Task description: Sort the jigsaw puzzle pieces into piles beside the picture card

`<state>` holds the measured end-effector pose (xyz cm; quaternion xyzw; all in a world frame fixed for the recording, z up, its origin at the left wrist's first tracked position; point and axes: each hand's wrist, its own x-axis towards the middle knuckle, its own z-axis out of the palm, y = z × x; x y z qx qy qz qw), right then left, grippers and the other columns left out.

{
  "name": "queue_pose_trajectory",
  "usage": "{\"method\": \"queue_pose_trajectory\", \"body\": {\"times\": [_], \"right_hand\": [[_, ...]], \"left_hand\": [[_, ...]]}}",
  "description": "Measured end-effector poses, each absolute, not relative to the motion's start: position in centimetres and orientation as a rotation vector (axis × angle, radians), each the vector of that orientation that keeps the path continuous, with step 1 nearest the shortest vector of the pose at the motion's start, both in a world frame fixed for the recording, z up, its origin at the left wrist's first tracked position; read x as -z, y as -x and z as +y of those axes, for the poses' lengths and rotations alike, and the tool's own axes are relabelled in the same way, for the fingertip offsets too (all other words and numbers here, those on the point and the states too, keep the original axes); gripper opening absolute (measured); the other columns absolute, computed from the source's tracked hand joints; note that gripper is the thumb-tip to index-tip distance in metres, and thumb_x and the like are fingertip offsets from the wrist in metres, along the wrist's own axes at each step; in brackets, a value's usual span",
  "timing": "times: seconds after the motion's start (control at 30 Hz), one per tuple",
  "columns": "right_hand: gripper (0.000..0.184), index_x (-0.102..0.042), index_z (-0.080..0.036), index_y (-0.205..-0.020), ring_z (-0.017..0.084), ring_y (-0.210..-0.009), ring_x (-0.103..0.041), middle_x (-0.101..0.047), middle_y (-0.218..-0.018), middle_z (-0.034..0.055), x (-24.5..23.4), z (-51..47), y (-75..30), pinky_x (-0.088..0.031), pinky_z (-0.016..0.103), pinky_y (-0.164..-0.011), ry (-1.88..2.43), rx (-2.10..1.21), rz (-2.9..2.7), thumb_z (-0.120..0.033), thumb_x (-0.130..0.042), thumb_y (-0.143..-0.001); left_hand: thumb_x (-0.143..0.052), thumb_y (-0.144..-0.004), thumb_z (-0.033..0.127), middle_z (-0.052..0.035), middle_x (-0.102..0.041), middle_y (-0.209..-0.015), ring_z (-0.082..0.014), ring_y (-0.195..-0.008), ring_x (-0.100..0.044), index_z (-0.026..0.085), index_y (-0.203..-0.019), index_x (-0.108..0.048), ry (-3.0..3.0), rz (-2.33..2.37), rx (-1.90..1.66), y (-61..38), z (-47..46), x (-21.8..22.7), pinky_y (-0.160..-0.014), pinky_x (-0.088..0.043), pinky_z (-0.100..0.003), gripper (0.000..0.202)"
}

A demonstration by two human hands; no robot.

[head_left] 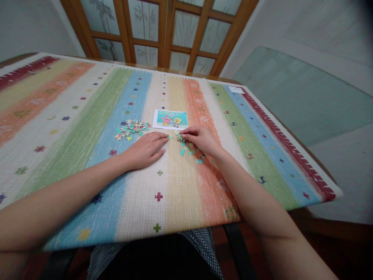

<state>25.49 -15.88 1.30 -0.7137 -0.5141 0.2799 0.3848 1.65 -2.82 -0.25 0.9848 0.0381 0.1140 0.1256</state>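
**Two hands sorting jigsaw pieces on a striped mat**

The right hand (201,139) rests over a small cluster of teal pieces (189,149), fingertips pinched together on one piece at the cluster's far-left edge. The left hand (147,147) lies flat just beside it, fingers together, touching a lone piece. A larger loose pile (131,129) sits farther left, near a glossy reference picture (171,119) (cartoon print). The woven mat (87,128) looks coarse.

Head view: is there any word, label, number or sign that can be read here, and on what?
None can be read.
Picture card: cartoon figures; any lettering is too small to tell.
White tag at the mat's far corner: blurred, unreadable.
Puzzle pieces: colours only.
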Motion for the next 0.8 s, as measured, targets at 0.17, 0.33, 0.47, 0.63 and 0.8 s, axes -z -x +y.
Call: {"method": "queue_pose_trajectory", "body": {"times": [0.17,0.33,0.47,0.63,0.8], "right_hand": [[0.021,-0.083,-0.02,-0.104,0.018,-0.084,-0.07,-0.08,-0.1,0.0079,-1.4,-15.8,-25.2,-0.054,0.032,-0.08,1.851,-0.663,-1.356,-0.024,-0.066,-0.091],[0.026,-0.082,-0.016,-0.108,0.019,-0.081,-0.069,-0.079,-0.093,0.0083,-1.8,-15.9,-26.2,-0.053,0.032,-0.077,1.929,-0.56,-1.31,-0.025,-0.064,-0.092],[0.03,-0.081,-0.015,-0.112,0.02,-0.082,-0.07,-0.079,-0.094,0.0093,-1.9,-16.0,-27.7,-0.053,0.035,-0.079,2.015,-0.402,-1.249,-0.022,-0.062,-0.091],[0.028,-0.082,-0.014,-0.108,0.021,-0.087,-0.07,-0.08,-0.098,0.0103,-1.4,-16.0,-28.8,-0.053,0.036,-0.084,2.078,-0.33,-1.226,-0.019,-0.062,-0.089],[0.026,-0.083,-0.016,-0.103,0.021,-0.085,-0.07,-0.08,-0.095,0.0087,-1.7,-16.3,-29.1,-0.053,0.036,-0.084,2.092,-0.265,-1.181,-0.021,-0.062,-0.087]], "left_hand": [[-0.039,-0.106,0.034,-0.0167,-0.058,-0.148,-0.0283,-0.14,-0.051,0.014,-0.145,-0.056,-2.866,0.112,-0.338,-1.6,-2.9,0.2,-0.12,-0.04,-0.048,0.046],[-0.04,-0.106,0.032,-0.0164,-0.058,-0.149,-0.028,-0.142,-0.049,0.014,-0.145,-0.055,-2.852,0.085,-0.35,-1.6,-2.8,0.1,-0.122,-0.039,-0.049,0.046],[-0.042,-0.105,0.032,-0.0176,-0.053,-0.153,-0.0284,-0.145,-0.046,0.013,-0.146,-0.054,-2.848,0.135,-0.376,-1.5,-2.7,0.3,-0.123,-0.038,-0.049,0.046],[-0.042,-0.106,0.036,-0.0195,-0.049,-0.157,-0.0294,-0.148,-0.043,0.01,-0.149,-0.048,-2.888,0.279,-0.371,-1.5,-2.7,0.8,-0.127,-0.034,-0.049,0.051],[-0.038,-0.107,0.04,-0.0179,-0.047,-0.16,-0.0307,-0.151,-0.04,0.012,-0.152,-0.043,-2.944,0.309,-0.297,-1.5,-2.7,0.9,-0.128,-0.03,-0.051,0.053]]}}
